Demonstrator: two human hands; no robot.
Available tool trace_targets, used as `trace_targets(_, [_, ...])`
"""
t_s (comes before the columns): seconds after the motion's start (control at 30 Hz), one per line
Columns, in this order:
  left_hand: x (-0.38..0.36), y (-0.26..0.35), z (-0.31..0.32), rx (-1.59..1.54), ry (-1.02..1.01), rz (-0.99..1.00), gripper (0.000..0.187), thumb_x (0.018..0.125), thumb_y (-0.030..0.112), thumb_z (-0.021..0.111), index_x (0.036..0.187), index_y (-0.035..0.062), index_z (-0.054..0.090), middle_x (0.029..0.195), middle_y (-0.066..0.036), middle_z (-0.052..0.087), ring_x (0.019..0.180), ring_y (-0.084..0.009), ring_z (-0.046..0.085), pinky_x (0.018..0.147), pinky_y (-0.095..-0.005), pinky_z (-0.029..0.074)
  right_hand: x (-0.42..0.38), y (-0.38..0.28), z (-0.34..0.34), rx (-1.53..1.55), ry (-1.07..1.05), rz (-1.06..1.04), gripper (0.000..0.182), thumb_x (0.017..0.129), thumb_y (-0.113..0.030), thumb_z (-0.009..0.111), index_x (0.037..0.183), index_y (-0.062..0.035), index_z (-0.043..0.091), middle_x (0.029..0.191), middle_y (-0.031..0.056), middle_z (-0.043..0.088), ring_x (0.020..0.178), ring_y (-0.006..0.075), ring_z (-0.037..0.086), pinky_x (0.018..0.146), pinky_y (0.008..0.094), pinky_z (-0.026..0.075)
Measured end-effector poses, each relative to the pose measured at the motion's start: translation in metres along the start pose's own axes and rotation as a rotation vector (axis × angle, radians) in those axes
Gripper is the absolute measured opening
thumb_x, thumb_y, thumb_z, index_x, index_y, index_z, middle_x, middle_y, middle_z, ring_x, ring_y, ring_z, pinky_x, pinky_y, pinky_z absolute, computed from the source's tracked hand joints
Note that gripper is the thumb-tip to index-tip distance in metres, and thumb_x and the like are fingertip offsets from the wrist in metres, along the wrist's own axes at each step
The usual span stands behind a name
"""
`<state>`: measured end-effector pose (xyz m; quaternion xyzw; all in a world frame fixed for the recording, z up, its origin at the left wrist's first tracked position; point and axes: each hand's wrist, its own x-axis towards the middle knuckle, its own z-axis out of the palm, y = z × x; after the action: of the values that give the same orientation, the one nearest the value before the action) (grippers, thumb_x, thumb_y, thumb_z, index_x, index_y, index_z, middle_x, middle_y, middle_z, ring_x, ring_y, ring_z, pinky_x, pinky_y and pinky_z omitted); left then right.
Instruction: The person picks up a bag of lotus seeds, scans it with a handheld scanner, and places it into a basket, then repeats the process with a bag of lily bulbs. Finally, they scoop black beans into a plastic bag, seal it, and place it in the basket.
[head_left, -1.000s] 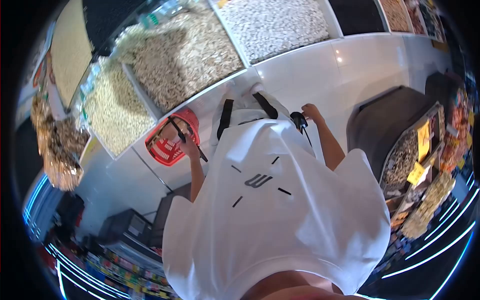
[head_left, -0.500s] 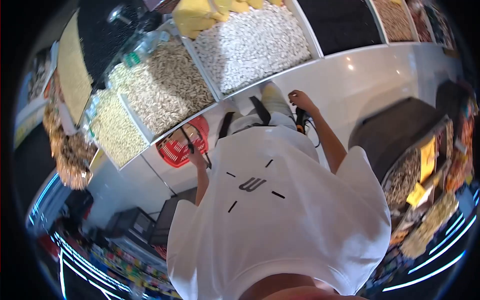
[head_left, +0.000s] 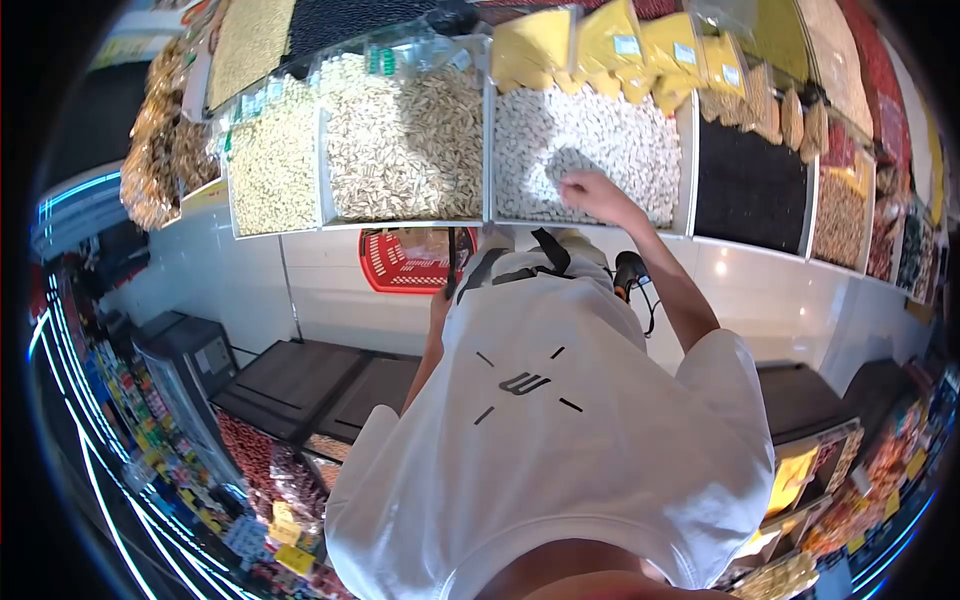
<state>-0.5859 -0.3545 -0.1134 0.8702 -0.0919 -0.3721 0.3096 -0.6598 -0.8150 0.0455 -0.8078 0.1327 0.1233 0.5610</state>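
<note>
My right hand (head_left: pixel 592 194) is over the bin of white seeds (head_left: pixel 640 150), its fingers curled and close to the seeds; whether they hold anything is too small to tell. Low at my left side, my left hand (head_left: pixel 441 300) grips the black handle (head_left: pixel 452 262) of a red basket (head_left: pixel 400 278). The basket hangs in front of the white counter, partly under the bin edge. Striped seeds (head_left: pixel 400 150) fill the bin left of the white ones. Yellow bags (head_left: pixel 605 45) lie along the back of the white seeds.
Pale seeds (head_left: pixel 272 160) fill a bin at the left, and a bin of black seeds (head_left: pixel 752 185) is at the right. The counter's front edge (head_left: pixel 590 231) runs across. Dark lidded boxes (head_left: pixel 290 385) stand behind me at the left. A black device with a cable (head_left: pixel 630 270) hangs at my right hip.
The view has turned toward the bins. My right hand has moved from beside my hip up and forward over the white seeds. The basket is still in my left hand.
</note>
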Motion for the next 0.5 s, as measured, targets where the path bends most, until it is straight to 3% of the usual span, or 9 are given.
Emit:
trace_targets(0.07, [-0.033,0.086,-0.019,-0.194,0.061,0.014,0.037,0.084,0.034,0.06,0.09,-0.0029,0.06,0.069,-0.007,0.059,0.066,-0.012,0.052,0.06,-0.0299,0.043,0.05,-0.029,-0.018,-0.061,0.098,-0.149,0.019,0.086,-0.019,0.055,0.09,-0.0005,0.06,0.074,0.0086,0.061,0.068,0.0156,0.056,0.064,0.0284,0.044])
trace_targets(0.13, [-0.041,0.106,-0.028,-0.363,0.081,-0.023,0.035,0.087,0.03,0.058,0.099,-0.0039,0.058,0.081,-0.007,0.061,0.075,-0.0117,0.053,0.066,-0.0285,0.044,0.107,-0.057,-0.037,-0.103,0.164,-0.222,0.021,0.085,-0.02,0.058,0.091,0.0,0.06,0.074,0.0088,0.061,0.068,0.0162,0.057,0.065,0.0293,0.045])
trace_targets(0.23, [-0.033,0.088,-0.022,-0.48,0.067,-0.009,0.035,0.089,0.029,0.056,0.099,-0.0042,0.058,0.082,-0.008,0.061,0.077,-0.0117,0.053,0.068,-0.0279,0.044,0.182,-0.11,-0.074,-0.243,0.134,-0.202,0.025,0.082,-0.021,0.061,0.093,0.0007,0.06,0.076,0.0103,0.063,0.071,0.0168,0.06,0.068,0.0299,0.047])
trace_targets(0.3, [-0.044,0.107,-0.026,-0.495,0.105,0.004,0.035,0.09,0.029,0.055,0.098,-0.0045,0.058,0.083,-0.009,0.061,0.078,-0.0119,0.053,0.069,-0.0275,0.044,0.231,-0.132,-0.094,-0.319,0.219,-0.177,0.025,0.08,-0.022,0.061,0.094,0.0,0.061,0.08,0.0141,0.065,0.074,0.0216,0.062,0.071,0.0322,0.048])
trace_targets(0.37, [-0.043,0.109,-0.025,-0.619,0.12,-0.062,0.035,0.091,0.029,0.054,0.098,-0.0047,0.058,0.083,-0.009,0.061,0.079,-0.0122,0.053,0.072,-0.0272,0.043,0.272,-0.152,-0.108,-0.536,0.347,-0.115,0.026,0.08,-0.023,0.056,0.097,-0.0042,0.062,0.09,0.0207,0.064,0.089,0.0343,0.061,0.079,0.0414,0.047])
trace_targets(0.4, [-0.038,0.099,-0.015,-0.746,0.106,-0.129,0.035,0.092,0.029,0.053,0.099,-0.0046,0.058,0.084,-0.009,0.061,0.08,-0.0124,0.053,0.073,-0.0273,0.043,0.287,-0.161,-0.112,-0.585,0.377,-0.076,0.025,0.08,-0.023,0.054,0.097,-0.0059,0.062,0.093,0.0196,0.064,0.093,0.0341,0.061,0.081,0.0423,0.047])
trace_targets(0.5, [-0.01,0.041,0.026,-0.728,0.208,-0.092,0.035,0.092,0.031,0.053,0.099,-0.0031,0.058,0.083,-0.008,0.06,0.081,-0.0115,0.052,0.074,-0.0271,0.043,0.332,-0.178,-0.117,-0.67,0.408,0.017,0.03,0.08,-0.023,0.051,0.104,-0.0062,0.059,0.104,0.0209,0.061,0.1,0.0341,0.059,0.086,0.0438,0.046])
